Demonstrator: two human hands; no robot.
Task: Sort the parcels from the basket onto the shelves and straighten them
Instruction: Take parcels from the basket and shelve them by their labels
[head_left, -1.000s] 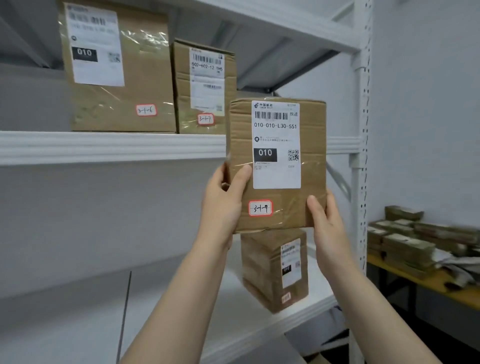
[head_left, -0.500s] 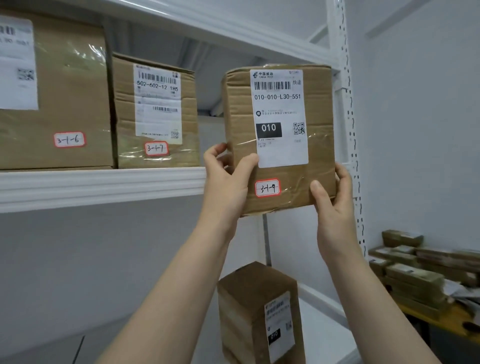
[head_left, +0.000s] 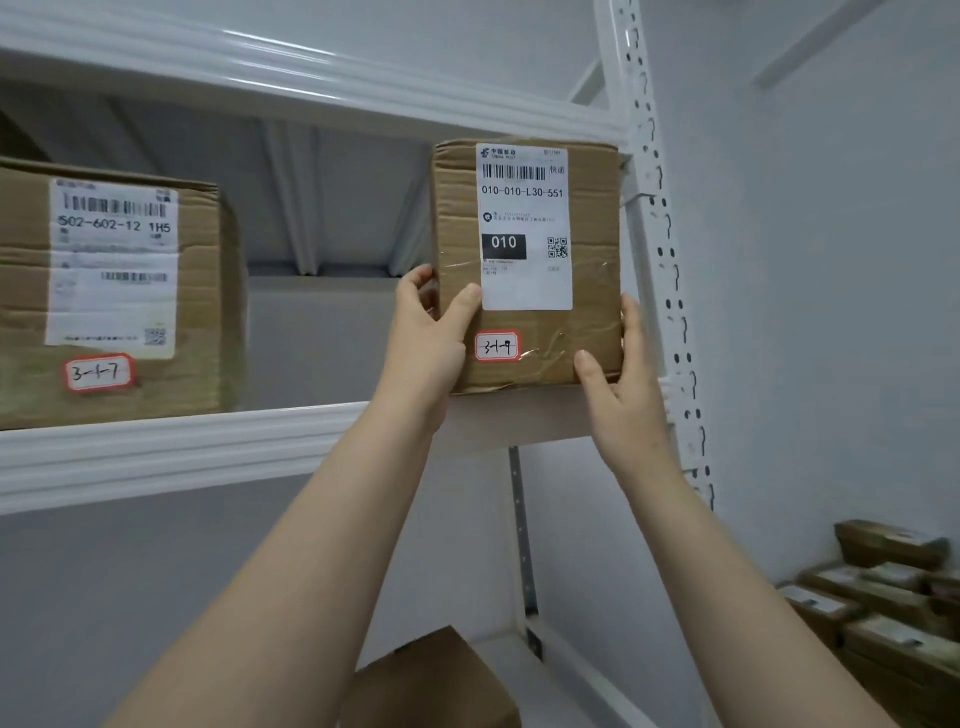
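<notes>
A brown cardboard parcel (head_left: 597, 249) with a white 010 label and a red-edged tag marked 3-1-9 stands upright at the right end of the white shelf (head_left: 208, 447). My left hand (head_left: 434, 338) grips its left edge, thumb on the front face. My right hand (head_left: 621, 384) holds its lower right corner, thumb on the front and fingers round the side. The parcel's bottom edge meets the shelf board. To the left, apart from it, stands another parcel (head_left: 197, 291) tagged 3-1-7.
The rack's perforated white upright (head_left: 670, 291) is close to the parcel's right side, and the shelf above (head_left: 311, 73) is just over it. A brown box (head_left: 436, 680) sits on the lower shelf. Several flat parcels (head_left: 883, 597) are stacked at the lower right.
Both hands lifted the 3-1-9 parcel up and rightward from in front of the rack onto the right end of the shelf. My view moved closer and to the right.
</notes>
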